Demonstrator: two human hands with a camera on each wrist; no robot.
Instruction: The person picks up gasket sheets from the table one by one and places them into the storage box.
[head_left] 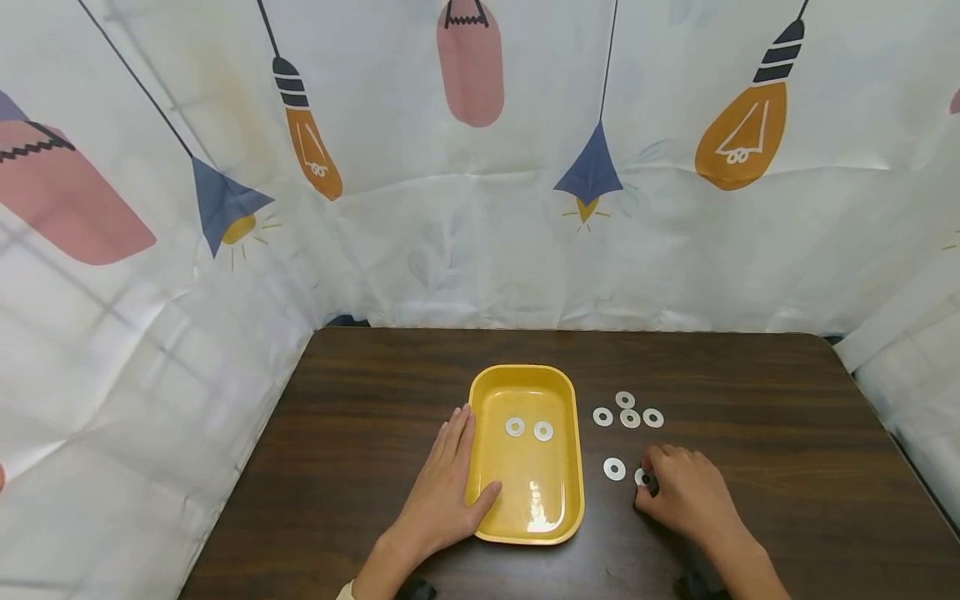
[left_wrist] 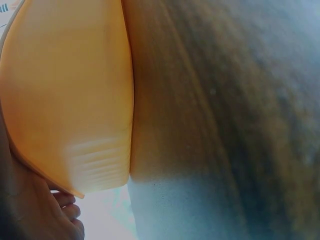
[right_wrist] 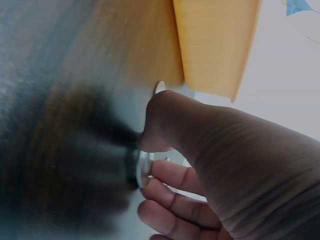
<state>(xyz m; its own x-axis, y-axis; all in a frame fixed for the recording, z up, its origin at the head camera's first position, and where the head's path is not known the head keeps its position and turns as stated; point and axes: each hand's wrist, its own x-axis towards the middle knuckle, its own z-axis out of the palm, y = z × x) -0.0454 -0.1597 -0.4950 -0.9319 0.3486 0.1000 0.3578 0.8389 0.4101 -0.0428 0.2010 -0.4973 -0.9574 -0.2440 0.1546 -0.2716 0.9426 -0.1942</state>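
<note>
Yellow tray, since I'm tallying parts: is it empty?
Not empty: in the head view, two white washers lie inside the yellow tray.

Tray (head_left: 519,500) on table (head_left: 360,417), 2 washers (head_left: 508,427) side by side in it. R of tray: 4 washers (head_left: 632,401) grouped twd back, 2 more nearer front. Cloth (head_left: 420,242) behind table.

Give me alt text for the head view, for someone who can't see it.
A person's right hand pinches a flat white ring at a dark wooden table while the left hand rests against the left side of a yellow tray holding two rings. Five more rings lie right of the tray; white lamp-print cloth hangs behind.
</note>
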